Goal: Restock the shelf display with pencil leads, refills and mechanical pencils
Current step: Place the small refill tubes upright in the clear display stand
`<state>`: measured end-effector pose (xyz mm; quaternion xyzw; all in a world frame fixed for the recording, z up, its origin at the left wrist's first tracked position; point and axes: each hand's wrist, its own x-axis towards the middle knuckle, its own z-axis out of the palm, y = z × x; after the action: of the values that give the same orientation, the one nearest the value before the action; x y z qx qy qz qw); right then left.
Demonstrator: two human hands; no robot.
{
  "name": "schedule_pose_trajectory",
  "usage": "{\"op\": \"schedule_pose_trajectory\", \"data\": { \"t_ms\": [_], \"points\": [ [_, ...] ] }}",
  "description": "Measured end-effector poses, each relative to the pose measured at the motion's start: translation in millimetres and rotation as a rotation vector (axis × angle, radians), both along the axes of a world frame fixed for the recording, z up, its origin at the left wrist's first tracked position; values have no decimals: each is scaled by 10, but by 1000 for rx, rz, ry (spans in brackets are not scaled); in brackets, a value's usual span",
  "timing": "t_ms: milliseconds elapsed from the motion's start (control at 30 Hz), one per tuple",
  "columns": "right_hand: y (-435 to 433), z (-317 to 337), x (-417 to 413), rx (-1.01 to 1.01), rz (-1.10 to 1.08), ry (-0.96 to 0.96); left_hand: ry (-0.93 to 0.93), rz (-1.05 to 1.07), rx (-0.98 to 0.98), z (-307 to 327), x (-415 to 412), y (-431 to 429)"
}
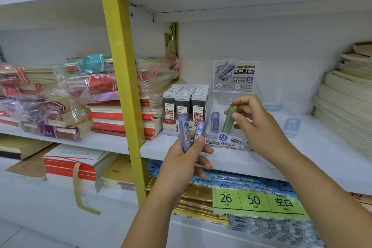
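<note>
Pinching green, gold-capped lead tube [229, 122] in right hand [259, 127], gripping two purple tubes [185, 133] in left hand [185, 159], over white stationery shelf [312, 147].

free: bare shelf [322, 143] right of display tray [227, 143]; blocked left: lead boxes [185, 106]; far right: paper stack [346, 106]

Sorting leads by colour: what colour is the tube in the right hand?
The tube is green, seen best in the head view.
</note>
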<state>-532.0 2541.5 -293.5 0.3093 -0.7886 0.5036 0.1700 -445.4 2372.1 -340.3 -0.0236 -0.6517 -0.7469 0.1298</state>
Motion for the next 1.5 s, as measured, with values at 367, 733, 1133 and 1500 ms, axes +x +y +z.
{"op": "schedule_pose_trajectory", "data": {
  "t_ms": [367, 733, 1133, 1500],
  "points": [
    [44, 11, -10, 161, -85, -39, 6, -30, -58, -11, 13, -6],
    [-66, 73, 397, 9, 87, -24, 39, -220, -94, 0, 37, 123],
    [55, 87, 319, -167, 259, -312, 20, -221, -140, -17, 5, 82],
    [9, 445, -229, -157, -19, 74, -24, 135, -285, -84, -99, -69]
  ]
}}
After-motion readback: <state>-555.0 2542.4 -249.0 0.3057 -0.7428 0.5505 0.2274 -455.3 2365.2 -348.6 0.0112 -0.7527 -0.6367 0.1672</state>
